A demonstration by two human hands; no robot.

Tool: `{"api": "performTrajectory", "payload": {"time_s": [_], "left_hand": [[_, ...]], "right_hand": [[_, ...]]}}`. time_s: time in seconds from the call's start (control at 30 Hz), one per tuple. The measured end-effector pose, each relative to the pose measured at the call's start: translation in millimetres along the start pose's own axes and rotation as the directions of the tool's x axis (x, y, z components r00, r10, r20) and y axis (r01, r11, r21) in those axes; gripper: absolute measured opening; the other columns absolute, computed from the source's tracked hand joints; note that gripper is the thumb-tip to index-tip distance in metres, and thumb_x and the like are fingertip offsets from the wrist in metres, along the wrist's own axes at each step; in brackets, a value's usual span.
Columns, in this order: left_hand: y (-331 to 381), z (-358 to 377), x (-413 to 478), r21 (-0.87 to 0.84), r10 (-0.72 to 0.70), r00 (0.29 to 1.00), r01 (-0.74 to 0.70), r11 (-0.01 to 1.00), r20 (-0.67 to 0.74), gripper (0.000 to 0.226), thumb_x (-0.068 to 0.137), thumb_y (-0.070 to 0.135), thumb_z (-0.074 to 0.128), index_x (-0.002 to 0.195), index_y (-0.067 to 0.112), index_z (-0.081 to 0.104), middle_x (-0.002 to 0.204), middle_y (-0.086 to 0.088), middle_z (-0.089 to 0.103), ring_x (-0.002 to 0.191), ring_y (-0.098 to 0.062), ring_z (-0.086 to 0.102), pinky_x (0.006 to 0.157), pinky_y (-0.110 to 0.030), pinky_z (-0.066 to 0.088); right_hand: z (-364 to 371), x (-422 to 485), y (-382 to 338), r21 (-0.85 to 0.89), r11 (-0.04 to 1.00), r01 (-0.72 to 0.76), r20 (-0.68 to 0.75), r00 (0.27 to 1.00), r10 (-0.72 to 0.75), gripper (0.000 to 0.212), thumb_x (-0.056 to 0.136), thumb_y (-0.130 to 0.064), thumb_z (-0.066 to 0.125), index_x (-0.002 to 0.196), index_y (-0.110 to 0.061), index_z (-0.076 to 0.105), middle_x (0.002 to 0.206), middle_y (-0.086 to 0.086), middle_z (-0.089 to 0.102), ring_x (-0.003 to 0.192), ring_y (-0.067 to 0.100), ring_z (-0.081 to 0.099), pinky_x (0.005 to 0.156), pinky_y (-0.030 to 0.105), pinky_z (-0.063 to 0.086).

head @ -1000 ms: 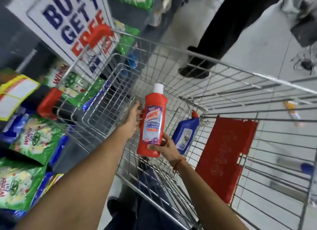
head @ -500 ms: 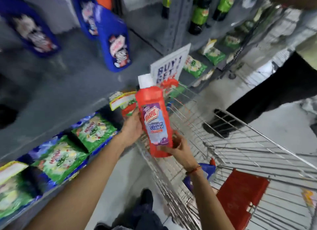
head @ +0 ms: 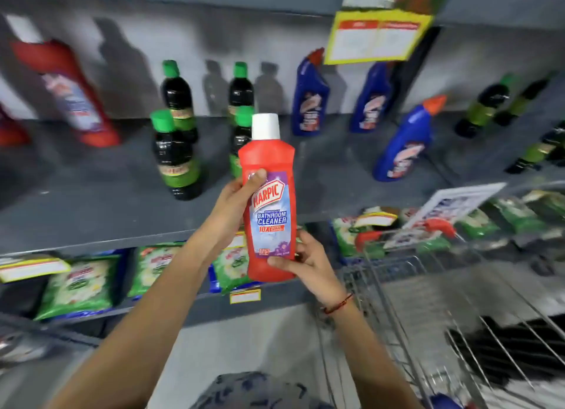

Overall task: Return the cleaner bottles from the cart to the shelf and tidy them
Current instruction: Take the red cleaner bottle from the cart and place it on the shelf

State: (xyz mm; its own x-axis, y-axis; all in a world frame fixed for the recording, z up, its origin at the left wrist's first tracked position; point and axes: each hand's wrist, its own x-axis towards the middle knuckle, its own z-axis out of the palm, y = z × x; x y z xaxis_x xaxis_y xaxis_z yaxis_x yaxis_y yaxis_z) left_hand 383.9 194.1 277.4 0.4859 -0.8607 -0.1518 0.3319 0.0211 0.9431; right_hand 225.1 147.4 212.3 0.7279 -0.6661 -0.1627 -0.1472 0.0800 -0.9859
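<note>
Lifted clear of the cart (head: 397,274) since a second ago, the red bathroom cleaner bottle (head: 269,201) is now upright in front of the shelf (head: 91,213), label toward the camera. The left hand (head: 235,204) wraps its upper body from the left, thumb on the label; the right hand (head: 308,262) cups its base from the right. Both are closed on the bottle.

To place it well, I would carry it left and far toward the other red bottle (head: 67,94), which leans at the far left, set it down flat with the label facing out, and let go only once it stands steady, keeping clear of the green-capped bottles (head: 175,155) just behind it.

On this shelf I count four dark green-capped bottles in the middle, three blue bottles (head: 403,142) to the right, and several more dark bottles at the far right, too blurred to number.
</note>
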Motion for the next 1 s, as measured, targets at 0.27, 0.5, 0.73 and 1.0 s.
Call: {"api": "performTrajectory", "payload": {"time_s": [0.27, 0.5, 0.73, 1.0], "left_hand": [[65.4, -124.1, -57.5, 0.147, 0.264, 0.938, -0.235, 0.961, -0.224, 0.018, 0.089, 0.019, 0.054, 0.073, 0.018, 0.062, 0.057, 0.009, 0.072, 0.054, -0.001, 0.065, 0.055, -0.016, 0.053], [101.4, -211.6, -72.3, 0.284, 0.427, 0.86, -0.351, 0.892, -0.279, 0.007, 0.085, 0.012, 0.06, 0.083, 0.019, 0.06, 0.062, 0.015, 0.072, 0.061, 0.003, 0.064, 0.061, -0.014, 0.052], [108.7, -271.1, -62.3, 0.362, 0.429, 0.857, -0.318, 0.876, -0.285, 0.01, 0.087, 0.01, 0.057, 0.088, 0.02, 0.057, 0.065, 0.019, 0.072, 0.061, 0.005, 0.064, 0.054, -0.009, 0.047], [103.4, -293.6, -44.7, 0.324, 0.431, 0.86, -0.34, 0.883, -0.272, 0.013, 0.08, 0.022, 0.067, 0.091, 0.024, 0.06, 0.074, 0.017, 0.074, 0.072, 0.0, 0.069, 0.064, -0.016, 0.053]], "right_hand": [[140.6, 44.4, -40.0, -0.099, 0.991, 0.091, 0.306, 0.95, -0.057, 0.049, 0.069, 0.008, 0.073, 0.101, -0.022, 0.05, 0.1, 0.0, 0.065, 0.082, -0.002, 0.065, 0.072, 0.014, 0.053], [236.7, 103.7, -73.0, -0.256, 0.9, 0.352, 0.456, 0.865, -0.208, 0.06, 0.064, 0.0, 0.078, 0.117, -0.012, 0.051, 0.115, 0.006, 0.061, 0.094, -0.011, 0.06, 0.092, 0.023, 0.047], [284.9, 139.5, -73.5, -0.435, 0.806, 0.401, 0.395, 0.89, -0.229, 0.063, 0.063, -0.015, 0.082, 0.119, -0.008, 0.052, 0.121, 0.015, 0.064, 0.113, 0.026, 0.059, 0.099, 0.04, 0.046], [302.1, 157.5, -65.3, -0.461, 0.813, 0.357, 0.378, 0.907, -0.184, 0.065, 0.066, -0.021, 0.081, 0.121, -0.009, 0.049, 0.122, 0.015, 0.063, 0.112, 0.027, 0.06, 0.099, 0.042, 0.047]]}}
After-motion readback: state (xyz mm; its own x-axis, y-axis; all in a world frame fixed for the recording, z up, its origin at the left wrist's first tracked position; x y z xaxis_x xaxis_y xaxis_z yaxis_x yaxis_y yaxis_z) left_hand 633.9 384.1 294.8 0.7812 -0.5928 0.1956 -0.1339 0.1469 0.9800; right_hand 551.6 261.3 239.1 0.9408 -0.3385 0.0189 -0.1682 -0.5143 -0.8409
